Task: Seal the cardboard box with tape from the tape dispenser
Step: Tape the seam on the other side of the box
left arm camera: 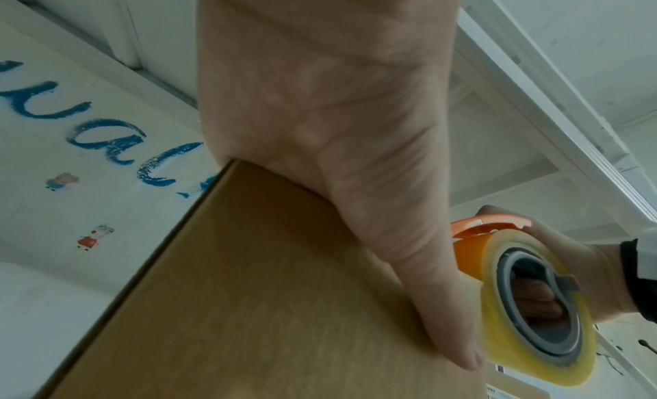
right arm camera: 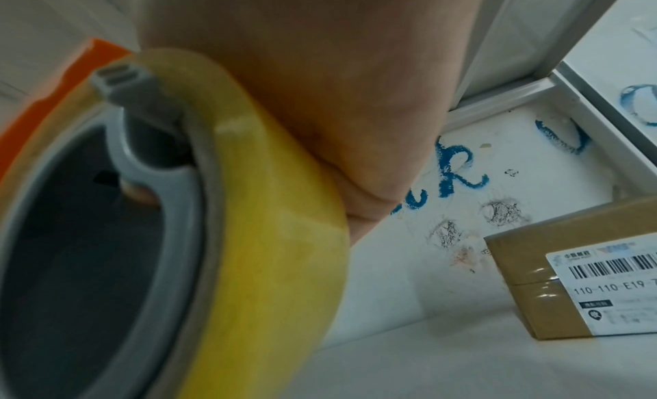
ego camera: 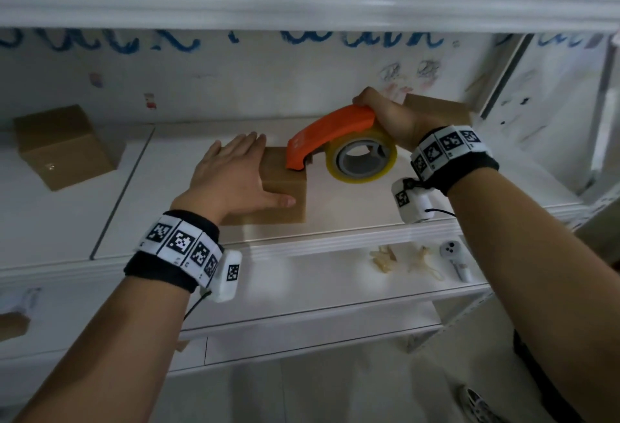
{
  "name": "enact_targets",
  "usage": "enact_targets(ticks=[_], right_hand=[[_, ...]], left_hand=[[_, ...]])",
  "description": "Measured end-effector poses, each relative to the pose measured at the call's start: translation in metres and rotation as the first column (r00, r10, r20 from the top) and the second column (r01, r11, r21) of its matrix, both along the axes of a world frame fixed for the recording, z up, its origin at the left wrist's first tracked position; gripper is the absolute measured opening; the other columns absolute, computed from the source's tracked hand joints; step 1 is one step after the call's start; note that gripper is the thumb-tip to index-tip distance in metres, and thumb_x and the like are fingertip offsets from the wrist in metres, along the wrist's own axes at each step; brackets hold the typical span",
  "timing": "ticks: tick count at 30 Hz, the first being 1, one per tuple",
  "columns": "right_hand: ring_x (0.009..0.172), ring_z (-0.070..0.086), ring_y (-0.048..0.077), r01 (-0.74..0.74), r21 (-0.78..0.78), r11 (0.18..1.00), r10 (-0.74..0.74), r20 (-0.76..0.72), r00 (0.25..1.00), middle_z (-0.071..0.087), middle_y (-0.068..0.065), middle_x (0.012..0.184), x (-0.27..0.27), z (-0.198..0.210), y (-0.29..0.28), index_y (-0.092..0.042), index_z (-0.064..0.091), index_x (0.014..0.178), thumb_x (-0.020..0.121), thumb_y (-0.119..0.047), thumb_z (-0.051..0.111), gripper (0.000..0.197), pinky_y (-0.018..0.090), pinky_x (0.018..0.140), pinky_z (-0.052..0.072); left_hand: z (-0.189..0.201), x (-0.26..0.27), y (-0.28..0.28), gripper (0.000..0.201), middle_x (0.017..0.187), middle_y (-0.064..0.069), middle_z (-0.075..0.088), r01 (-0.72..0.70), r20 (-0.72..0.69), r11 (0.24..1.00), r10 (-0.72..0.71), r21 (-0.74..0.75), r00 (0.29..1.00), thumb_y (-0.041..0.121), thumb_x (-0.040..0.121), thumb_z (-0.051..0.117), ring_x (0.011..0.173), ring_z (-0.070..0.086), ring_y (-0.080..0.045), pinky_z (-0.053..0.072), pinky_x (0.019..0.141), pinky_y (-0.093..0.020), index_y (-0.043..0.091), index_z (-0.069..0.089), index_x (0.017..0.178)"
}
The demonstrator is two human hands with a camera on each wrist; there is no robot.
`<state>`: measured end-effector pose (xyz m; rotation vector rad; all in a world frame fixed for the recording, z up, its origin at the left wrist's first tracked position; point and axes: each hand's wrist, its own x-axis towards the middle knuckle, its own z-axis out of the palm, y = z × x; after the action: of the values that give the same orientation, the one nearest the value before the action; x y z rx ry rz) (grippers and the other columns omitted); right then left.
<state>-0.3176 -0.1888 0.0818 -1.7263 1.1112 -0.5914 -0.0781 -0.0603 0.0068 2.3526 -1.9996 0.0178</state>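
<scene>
A small brown cardboard box (ego camera: 285, 184) sits on the white shelf (ego camera: 335, 214). My left hand (ego camera: 235, 170) lies flat on its top, fingers straight, thumb along the near side; the left wrist view shows the same box (left arm camera: 249, 306) under the left hand (left arm camera: 337, 124). My right hand (ego camera: 389, 113) grips the orange tape dispenser (ego camera: 328, 137) from behind. Its front end rests on the box's right top edge. The yellowish tape roll (ego camera: 362, 157) hangs off to the right of the box. The right wrist view is filled by the tape roll (right arm camera: 266, 236) and right hand (right arm camera: 320, 82).
A second cardboard box (ego camera: 63, 144) stands at the left of the shelf. A labelled box (ego camera: 436, 107) leans behind my right hand, and it shows as a labelled box (right arm camera: 586, 278) in the right wrist view. On the lower shelf lie crumpled tape scraps (ego camera: 385, 258) and a white controller (ego camera: 456, 259).
</scene>
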Motion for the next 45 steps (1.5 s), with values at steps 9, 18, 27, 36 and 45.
enact_targets(ticks=[9, 18, 27, 36, 45], right_hand=[[0.062, 0.056, 0.019, 0.005, -0.004, 1.000, -0.005, -0.014, 1.000, 0.060, 0.005, 0.070, 0.000, -0.001, 0.001, -0.018, 0.056, 0.077, 0.101, -0.047, 0.045, 0.039, 0.035, 0.079, 0.047], [0.072, 0.058, 0.022, 0.026, -0.017, 1.000, -0.026, -0.033, 0.999, 0.062, 0.007, 0.078, -0.005, 0.000, 0.002, -0.018, 0.058, 0.080, 0.098, -0.050, 0.047, 0.038, 0.038, 0.087, 0.048], [0.078, 0.062, 0.025, -0.033, -0.073, 0.997, 0.028, -0.058, 0.998, 0.065, 0.007, 0.081, 0.018, -0.001, 0.006, -0.022, 0.062, 0.081, 0.078, -0.065, 0.051, 0.045, 0.049, 0.099, 0.050], [0.070, 0.057, 0.023, -0.044, -0.019, 0.999, 0.042, -0.081, 0.996, 0.061, 0.004, 0.071, 0.007, -0.010, -0.001, -0.020, 0.057, 0.076, 0.089, -0.059, 0.046, 0.042, 0.043, 0.088, 0.047], [0.065, 0.058, 0.022, 0.028, 0.013, 1.000, -0.028, -0.024, 0.999, 0.062, 0.004, 0.069, -0.006, -0.024, -0.005, -0.019, 0.060, 0.079, 0.093, -0.053, 0.050, 0.038, 0.039, 0.083, 0.048]], left_hand=[[0.019, -0.008, -0.001, 0.129, 0.175, 0.000, -0.003, 0.026, 0.041, 0.995, -0.031, 0.099, 0.999, 0.104, 0.063, 0.042, 0.161, -0.004, -0.019, -0.001, 0.128, -0.053, 0.037, 0.004, 0.167], [0.011, -0.041, -0.014, 0.135, 0.173, -0.001, 0.018, 0.055, -0.072, 0.998, -0.056, -0.009, 0.996, 0.095, 0.064, 0.058, 0.159, 0.016, -0.019, 0.007, 0.129, -0.050, 0.022, 0.011, 0.167], [0.004, -0.021, 0.000, 0.080, 0.137, 0.007, 0.057, 0.012, -0.096, 0.997, -0.019, -0.076, 0.995, 0.081, 0.068, 0.055, 0.133, 0.049, -0.021, 0.023, 0.122, -0.050, 0.039, 0.047, 0.136], [-0.002, -0.015, -0.002, 0.099, 0.151, 0.003, 0.049, 0.007, -0.013, 0.998, -0.007, -0.059, 1.000, 0.083, 0.069, 0.047, 0.142, 0.041, -0.024, 0.022, 0.122, -0.051, 0.039, 0.032, 0.157], [0.000, -0.014, -0.001, 0.099, 0.156, 0.004, 0.042, 0.013, 0.014, 0.999, -0.013, -0.043, 1.000, 0.080, 0.074, 0.044, 0.146, 0.034, -0.024, 0.018, 0.123, -0.050, 0.048, 0.012, 0.162]])
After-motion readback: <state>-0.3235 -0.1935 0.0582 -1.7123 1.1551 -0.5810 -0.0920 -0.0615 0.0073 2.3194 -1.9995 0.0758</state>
